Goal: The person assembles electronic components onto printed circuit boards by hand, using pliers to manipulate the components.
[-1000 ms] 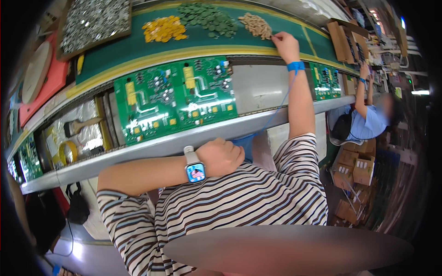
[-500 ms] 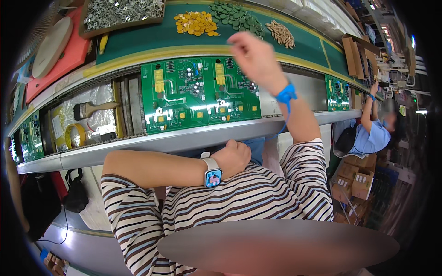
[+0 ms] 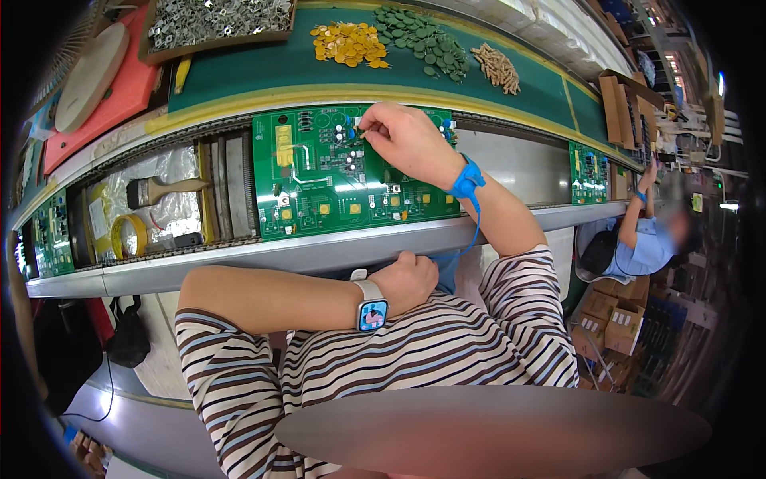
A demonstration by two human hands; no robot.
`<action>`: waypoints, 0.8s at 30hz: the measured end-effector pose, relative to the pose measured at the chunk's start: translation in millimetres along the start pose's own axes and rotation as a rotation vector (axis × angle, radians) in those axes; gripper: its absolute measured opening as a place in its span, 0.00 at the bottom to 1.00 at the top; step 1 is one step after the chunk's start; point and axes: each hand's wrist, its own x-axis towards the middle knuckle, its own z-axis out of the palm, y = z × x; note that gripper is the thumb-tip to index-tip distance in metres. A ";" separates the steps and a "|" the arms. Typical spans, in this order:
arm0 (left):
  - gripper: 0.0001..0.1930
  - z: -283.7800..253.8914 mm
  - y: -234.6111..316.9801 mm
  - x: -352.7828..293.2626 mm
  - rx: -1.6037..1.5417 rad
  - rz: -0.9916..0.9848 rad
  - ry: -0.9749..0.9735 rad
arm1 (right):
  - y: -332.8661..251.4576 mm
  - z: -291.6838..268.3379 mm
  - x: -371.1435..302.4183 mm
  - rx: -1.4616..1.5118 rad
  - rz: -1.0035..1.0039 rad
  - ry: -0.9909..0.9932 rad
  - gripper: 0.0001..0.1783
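Observation:
My right hand [image 3: 405,137], with a blue strap and cord at its wrist, hovers over the right half of a green circuit board [image 3: 307,209] on the rail line. Its thumb and forefinger pinch close to small parts on the board; whatever lies between them is too small to name. The hand hides part of the board. Curled against my striped shirt, my left hand [image 3: 405,281] wears a watch [image 3: 372,314]. Its fingers are closed, and its palm side is hidden. Beyond the rail lie yellow disc parts [image 3: 349,44], green disc parts [image 3: 423,41] and tan cylindrical parts [image 3: 496,68].
A box of small metal pieces [image 3: 222,17] stands at the far left. A brush [image 3: 163,190] and a tape roll [image 3: 129,235] lie left of the board. More boards sit along the line, one at the right [image 3: 588,172]. A co-worker [image 3: 648,239] sits farther right.
My right hand has come down and left, from near the green and tan piles to the board. The left hand stays against my shirt. The whole view has shifted slightly.

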 end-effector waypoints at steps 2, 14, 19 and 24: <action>0.18 0.0 -0.5 0.0 -0.003 0.000 0.005 | 1.9 0.4 -0.2 -0.006 0.039 0.004 0.06; 0.14 3.2 0.2 -0.9 -0.020 -0.014 0.063 | 0.8 0.0 -1.5 -0.060 0.049 0.010 0.06; 0.18 3.2 -0.2 -0.8 -0.044 -0.001 0.024 | 3.9 -1.7 -2.3 -0.069 0.038 0.022 0.06; 0.18 1.5 -0.8 -0.7 -0.033 0.004 -0.013 | 3.5 -2.2 -1.6 -0.085 0.052 0.006 0.06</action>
